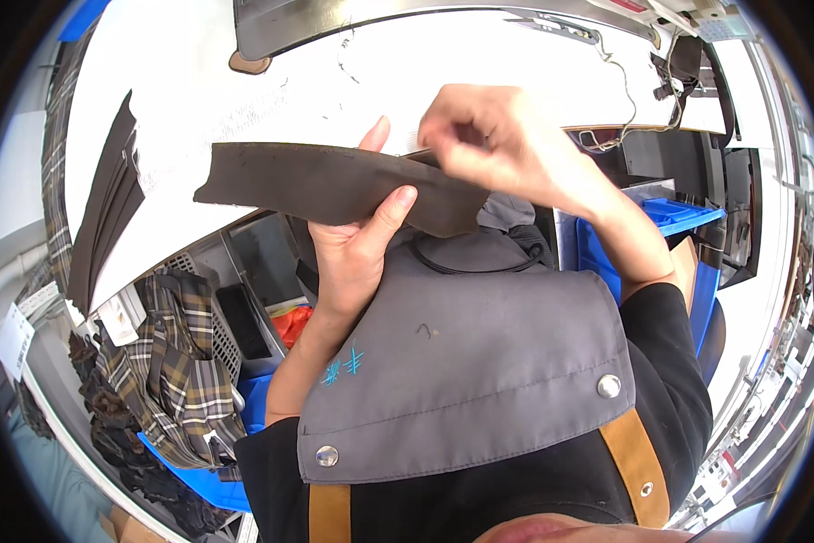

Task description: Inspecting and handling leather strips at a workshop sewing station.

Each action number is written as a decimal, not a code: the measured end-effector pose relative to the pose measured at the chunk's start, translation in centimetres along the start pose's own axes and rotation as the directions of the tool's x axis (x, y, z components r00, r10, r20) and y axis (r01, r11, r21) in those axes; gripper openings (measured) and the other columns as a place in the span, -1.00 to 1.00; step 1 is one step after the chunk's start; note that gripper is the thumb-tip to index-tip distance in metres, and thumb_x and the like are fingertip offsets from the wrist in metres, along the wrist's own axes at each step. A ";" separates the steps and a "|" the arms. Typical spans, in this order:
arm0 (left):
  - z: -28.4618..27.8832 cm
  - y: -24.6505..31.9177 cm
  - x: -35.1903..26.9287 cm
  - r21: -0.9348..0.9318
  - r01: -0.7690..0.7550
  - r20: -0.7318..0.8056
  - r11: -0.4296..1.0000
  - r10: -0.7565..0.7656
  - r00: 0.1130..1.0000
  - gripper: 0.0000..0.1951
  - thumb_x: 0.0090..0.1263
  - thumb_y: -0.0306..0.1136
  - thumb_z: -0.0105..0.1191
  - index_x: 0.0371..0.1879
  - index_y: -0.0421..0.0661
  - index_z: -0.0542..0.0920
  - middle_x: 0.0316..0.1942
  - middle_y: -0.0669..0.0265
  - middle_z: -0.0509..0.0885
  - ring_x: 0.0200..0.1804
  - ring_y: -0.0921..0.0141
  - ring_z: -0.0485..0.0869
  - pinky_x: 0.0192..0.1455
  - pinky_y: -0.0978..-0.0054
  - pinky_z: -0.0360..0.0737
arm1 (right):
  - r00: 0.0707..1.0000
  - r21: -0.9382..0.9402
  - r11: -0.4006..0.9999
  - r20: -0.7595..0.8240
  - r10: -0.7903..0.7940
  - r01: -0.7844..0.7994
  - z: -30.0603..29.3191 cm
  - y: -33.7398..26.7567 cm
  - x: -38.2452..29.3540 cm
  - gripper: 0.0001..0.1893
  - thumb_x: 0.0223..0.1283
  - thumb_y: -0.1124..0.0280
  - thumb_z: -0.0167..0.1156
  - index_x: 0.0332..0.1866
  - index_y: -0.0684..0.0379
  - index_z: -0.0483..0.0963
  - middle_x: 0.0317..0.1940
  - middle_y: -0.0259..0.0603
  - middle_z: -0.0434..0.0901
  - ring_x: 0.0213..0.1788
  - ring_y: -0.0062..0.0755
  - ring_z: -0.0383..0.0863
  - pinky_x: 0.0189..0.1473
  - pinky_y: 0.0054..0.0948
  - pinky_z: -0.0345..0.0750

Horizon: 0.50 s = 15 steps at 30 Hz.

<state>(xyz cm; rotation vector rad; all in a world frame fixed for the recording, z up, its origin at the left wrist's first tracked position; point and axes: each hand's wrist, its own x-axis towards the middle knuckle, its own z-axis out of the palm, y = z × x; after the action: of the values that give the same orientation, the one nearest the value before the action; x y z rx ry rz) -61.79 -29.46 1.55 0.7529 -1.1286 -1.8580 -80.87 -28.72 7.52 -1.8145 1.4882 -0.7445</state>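
My left hand (363, 237) holds a dark brown fabric piece (278, 173) over the front edge of the white table (190, 81), its thumb on the near face and fingers behind. The piece is long, with one curved upper edge and an uneven right end. My right hand (488, 136) is raised at the piece's right end, fingers curled and slightly blurred; whether it pinches the fabric or a thread cannot be told. A stack of similar dark fabric pieces (108, 210) lies on the table at the left.
Thread snips (556, 26) with a cord lie at the table's back, near a metal machine bed (380, 17). Plaid fabric (183, 366) hangs over a blue bin at lower left. A blue crate (678, 214) stands right, below the table. Loose threads lie on the tabletop.
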 end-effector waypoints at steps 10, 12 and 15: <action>-0.1 -0.5 0.1 -0.052 -0.010 0.005 0.999 0.010 1.000 -0.44 0.26 -0.65 0.07 0.27 -0.31 0.24 0.17 0.19 0.43 0.05 0.53 0.49 0.17 0.55 0.40 | 0.994 0.104 0.992 -0.076 0.076 -0.068 -0.6 0.4 0.8 -0.84 0.16 0.40 0.20 -0.29 0.29 0.50 -0.50 -0.22 0.51 -0.41 -0.46 0.51 -0.33 -0.49 0.43; 0.1 -0.5 0.2 -0.061 0.019 0.024 0.998 -0.018 1.000 -0.40 0.26 -0.65 0.08 0.30 -0.31 0.19 0.16 0.19 0.44 0.08 0.51 0.49 0.18 0.54 0.40 | 1.000 0.087 0.996 -0.013 -0.023 0.024 0.7 0.2 0.3 -0.85 0.17 0.40 0.19 -0.29 0.29 0.49 -0.49 -0.22 0.52 -0.41 -0.46 0.50 -0.33 -0.48 0.42; 0.5 1.0 0.7 0.059 -0.092 0.063 0.994 0.088 0.994 -0.35 0.27 -0.63 0.07 0.34 -0.31 0.11 0.02 0.20 0.53 0.04 0.49 0.53 0.16 0.51 0.43 | 0.992 0.086 0.995 0.119 -0.053 0.042 0.9 0.1 0.1 -0.86 0.21 0.41 0.15 -0.30 0.29 0.47 -0.47 -0.20 0.53 -0.41 -0.44 0.51 -0.33 -0.46 0.43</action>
<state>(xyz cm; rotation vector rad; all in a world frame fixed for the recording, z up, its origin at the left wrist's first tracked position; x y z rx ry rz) -62.21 -30.12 2.66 0.6728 -1.2433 -1.7881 -80.20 -28.70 6.88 -1.8047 1.3211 -0.6962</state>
